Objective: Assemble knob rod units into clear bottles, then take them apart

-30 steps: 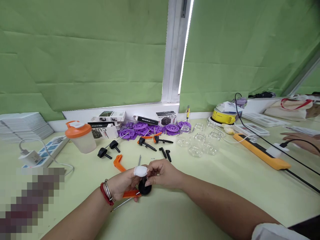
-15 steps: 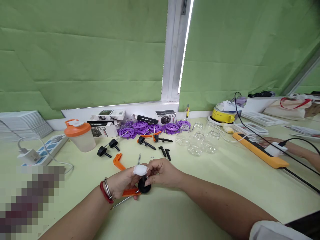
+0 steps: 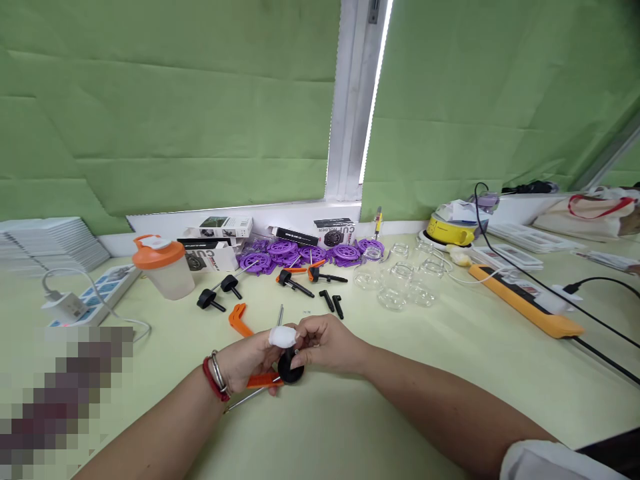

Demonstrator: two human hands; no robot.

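Over the pale green table, my left hand point(image 3: 249, 364) grips an orange plastic bracket point(image 3: 261, 381) with a thin metal rod point(image 3: 245, 400) running through it; its forefinger wears a white bandage point(image 3: 282, 336). My right hand point(image 3: 325, 345) pinches a round black knob point(image 3: 291, 368) at the bracket's end, touching the left fingers. A second orange bracket point(image 3: 239, 320) and a loose metal pin point(image 3: 281, 315) lie just behind my hands.
Black knobbed screws point(image 3: 210, 300), purple discs point(image 3: 280, 255), clear glass cups point(image 3: 395, 287) and small boxes point(image 3: 220, 228) sit at the back. An orange-lidded shaker point(image 3: 163, 265) and a power strip point(image 3: 95, 300) are left; an orange power strip point(image 3: 525, 303) with cables, right.
My hands stay together on the knob and bracket with small finger shifts. Another person's hand at the right edge has withdrawn out of view.
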